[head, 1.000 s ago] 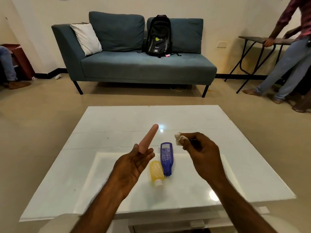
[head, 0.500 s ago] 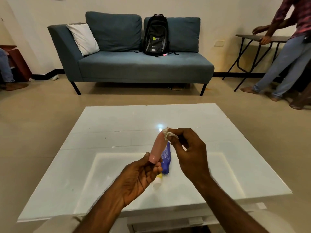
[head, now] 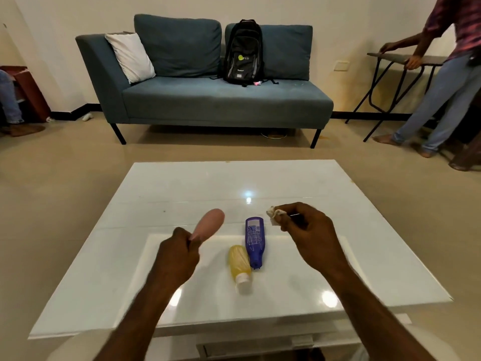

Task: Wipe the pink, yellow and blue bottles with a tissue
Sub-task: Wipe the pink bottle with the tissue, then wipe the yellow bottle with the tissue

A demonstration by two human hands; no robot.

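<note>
One wide-angle camera sits on the person's head, facing forward and down over the white table [head: 338, 256]. The left hand [head: 177, 256] and right hand [head: 312, 238] lie near the lens; the blue sofa [head: 221, 105] stands far, against the wall [head: 343, 19].

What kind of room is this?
Probably a living room. A blue sofa with a white pillow and a backpack stands against the wall, and a low white table sits in front of it.
</note>
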